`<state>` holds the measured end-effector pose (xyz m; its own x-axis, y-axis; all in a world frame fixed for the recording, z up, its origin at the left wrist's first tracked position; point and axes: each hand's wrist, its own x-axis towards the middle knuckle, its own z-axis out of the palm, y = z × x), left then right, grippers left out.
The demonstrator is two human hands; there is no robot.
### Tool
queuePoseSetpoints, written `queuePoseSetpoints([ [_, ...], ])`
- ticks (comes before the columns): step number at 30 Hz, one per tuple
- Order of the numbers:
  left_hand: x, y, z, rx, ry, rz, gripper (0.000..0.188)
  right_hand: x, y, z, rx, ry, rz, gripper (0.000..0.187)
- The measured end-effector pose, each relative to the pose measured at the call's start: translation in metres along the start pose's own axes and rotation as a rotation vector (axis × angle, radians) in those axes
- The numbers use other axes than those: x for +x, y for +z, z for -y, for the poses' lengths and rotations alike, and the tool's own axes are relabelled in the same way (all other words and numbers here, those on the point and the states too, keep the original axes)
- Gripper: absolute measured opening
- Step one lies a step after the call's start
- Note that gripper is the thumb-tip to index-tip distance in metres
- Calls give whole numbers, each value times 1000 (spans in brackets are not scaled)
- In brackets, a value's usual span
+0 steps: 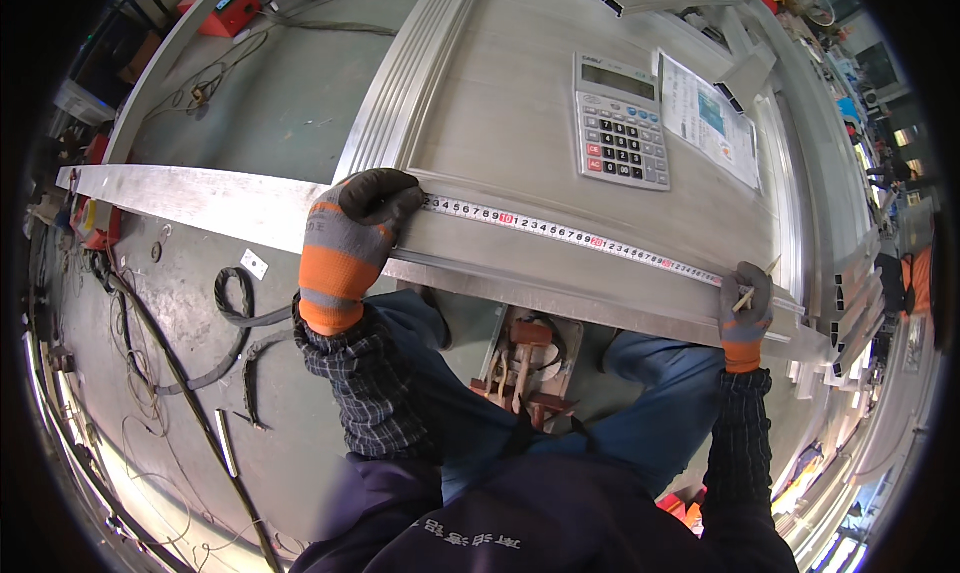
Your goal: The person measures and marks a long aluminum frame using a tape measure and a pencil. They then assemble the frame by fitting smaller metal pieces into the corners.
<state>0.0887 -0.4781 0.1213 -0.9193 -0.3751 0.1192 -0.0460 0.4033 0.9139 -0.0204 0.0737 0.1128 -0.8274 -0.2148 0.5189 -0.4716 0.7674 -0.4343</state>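
A white tape measure [572, 235] is stretched out straight along the near edge of a flat metal panel [500, 103]. My left hand [362, 218], in a grey and orange work glove, is closed with its fingers curled over the low-number end of the blade. Farther right, my right hand [745, 308], gloved alike, closes round the other end at the panel's right side. A thin pale stick [743, 299], perhaps a pencil, pokes out between the right fingers. The tape's case cannot be made out.
A calculator [620, 123] and a printed sheet [710, 118] lie on the panel. Long metal profiles [410, 73] border it, and a bar [200, 198] runs off left. Below are a hose [235, 308], cables and a tool holder [530, 358] between my legs.
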Motion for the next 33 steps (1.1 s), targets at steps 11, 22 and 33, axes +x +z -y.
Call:
queuePoseSetpoints([
  [11, 2, -5, -1, 6, -39, 19, 17, 5, 3, -5, 25, -52, 2, 35],
  [22, 1, -9, -4, 11, -5, 25, 19, 12, 15, 63, 247, 71, -90, 31],
  [33, 1, -5, -7, -16, -38, 29, 17, 52, 70, 160, 407, -30, 80, 32],
])
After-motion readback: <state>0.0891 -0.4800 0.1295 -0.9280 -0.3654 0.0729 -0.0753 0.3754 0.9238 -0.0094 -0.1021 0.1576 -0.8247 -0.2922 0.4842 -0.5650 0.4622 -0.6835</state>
